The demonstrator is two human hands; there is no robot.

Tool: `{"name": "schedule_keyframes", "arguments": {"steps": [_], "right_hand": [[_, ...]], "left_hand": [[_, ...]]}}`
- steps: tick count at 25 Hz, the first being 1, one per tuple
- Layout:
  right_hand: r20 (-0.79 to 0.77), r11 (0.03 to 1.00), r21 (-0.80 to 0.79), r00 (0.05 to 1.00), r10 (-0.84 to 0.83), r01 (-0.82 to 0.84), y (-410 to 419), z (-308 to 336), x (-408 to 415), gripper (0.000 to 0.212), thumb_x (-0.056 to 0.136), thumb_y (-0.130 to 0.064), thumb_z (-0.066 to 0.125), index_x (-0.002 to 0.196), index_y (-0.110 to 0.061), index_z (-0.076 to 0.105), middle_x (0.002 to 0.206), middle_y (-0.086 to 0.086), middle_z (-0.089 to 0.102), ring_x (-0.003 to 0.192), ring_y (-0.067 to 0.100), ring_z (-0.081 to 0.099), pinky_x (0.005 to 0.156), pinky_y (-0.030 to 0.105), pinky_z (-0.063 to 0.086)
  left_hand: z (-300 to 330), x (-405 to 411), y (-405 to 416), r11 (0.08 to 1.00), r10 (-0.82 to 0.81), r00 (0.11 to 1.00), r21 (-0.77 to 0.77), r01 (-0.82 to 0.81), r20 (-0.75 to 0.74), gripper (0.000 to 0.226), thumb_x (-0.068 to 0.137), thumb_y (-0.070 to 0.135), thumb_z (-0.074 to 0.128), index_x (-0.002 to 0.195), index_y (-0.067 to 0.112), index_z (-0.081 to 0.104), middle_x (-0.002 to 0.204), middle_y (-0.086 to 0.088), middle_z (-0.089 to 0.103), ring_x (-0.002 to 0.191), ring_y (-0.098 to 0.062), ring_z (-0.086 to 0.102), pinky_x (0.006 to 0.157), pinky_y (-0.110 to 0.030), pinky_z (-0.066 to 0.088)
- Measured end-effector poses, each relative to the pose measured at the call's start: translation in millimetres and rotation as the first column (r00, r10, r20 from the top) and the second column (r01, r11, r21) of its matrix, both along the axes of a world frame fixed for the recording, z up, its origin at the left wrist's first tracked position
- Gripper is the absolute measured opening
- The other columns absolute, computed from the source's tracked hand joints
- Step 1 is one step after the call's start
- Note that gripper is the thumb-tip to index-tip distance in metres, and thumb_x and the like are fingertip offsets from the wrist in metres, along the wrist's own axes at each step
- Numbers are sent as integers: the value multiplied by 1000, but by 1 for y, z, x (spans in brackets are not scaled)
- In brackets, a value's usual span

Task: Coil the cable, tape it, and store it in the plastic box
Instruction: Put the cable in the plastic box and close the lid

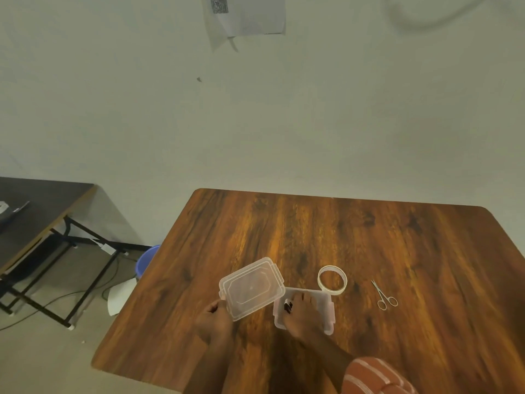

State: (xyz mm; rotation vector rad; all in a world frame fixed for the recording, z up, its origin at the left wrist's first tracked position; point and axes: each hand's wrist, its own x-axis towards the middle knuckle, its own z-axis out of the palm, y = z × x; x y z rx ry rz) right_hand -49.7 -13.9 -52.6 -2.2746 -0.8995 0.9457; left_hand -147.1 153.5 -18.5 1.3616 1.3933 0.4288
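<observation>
Nearest the camera: striped sleeve (375, 376), rust-orange with thin pale lines, soft knit look, at the 5 o'clock edge of view. Bare forearms run up from it over the surface (397, 251), a wood-grain top in warm brown with dark streaks and rounded corners.

Right hand (302, 314) palm-down inside the plastic box (328, 311), a small, clear, rectangular tub with rounded corners and side clips. Fingers curled loosely over the cable (288, 307); only a short dark bit shows at the thumb side, the rest hidden under the hand. Grip partly closed on the cable; cannot tell how tight. Cable sits in the box, at its 9 o'clock side.

Left hand (214, 322) at 9 o'clock of the box. Grip pinched on the near corner of the lid (251, 288), translucent plastic, rectangular with a raised inner panel and hinged flaps. Lid tilted, its right edge overlapping the box's left rim.

Just past the box at 1 o'clock: tape roll (332, 280), a thin, pale, clear ring lying flat, touching or nearly touching the box's far corner. At 3 o'clock, apart: small scissors (384, 296), slim metal, blades closed, loops toward the camera.

Far: plain pale wall (341, 109) with a sheet of paper (244, 15) hung at 12 o'clock. At 9 o'clock, a second dark table (37, 211) on black folding legs, and a blue bucket (147, 260) on the floor.
</observation>
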Motion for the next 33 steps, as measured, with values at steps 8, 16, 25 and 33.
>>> {"name": "schedule_keyframes", "arguments": {"steps": [8,16,25,33], "right_hand": [[169,893,-112,894,-415,435,-8,-10,4,33,84,-33,71,116,-26,68,122,-7,67,108,14,64,102,34,51],[-92,804,142,817,-570,577,-37,16,27,18,91,-11,57,96,-11,75,94,8,75,80,14,67,72,31,55],[-263,489,200,527,-808,849,-98,39,44,18,91,-10,64,104,-9,77,95,5,76,67,11,65,53,19,46],[-602,234,201,309,-737,951,-100,29,38,26,90,-18,59,82,1,74,66,15,66,52,23,57,48,30,48]], "left_hand": [[18,16,-22,999,-23,997,-21,24,77,10,88,7,67,91,6,77,84,-10,74,74,-24,69,60,-31,58],[19,29,-32,987,-160,982,33,157,103,13,89,5,66,88,7,78,81,-9,75,72,-23,71,62,-33,59],[14,61,-68,884,-457,889,115,452,23,21,88,13,68,71,22,75,77,-3,76,68,-15,70,55,-27,54],[3,58,-59,901,-434,891,60,430,134,25,92,10,57,78,16,77,89,-11,76,78,-25,71,74,-46,60]]}}
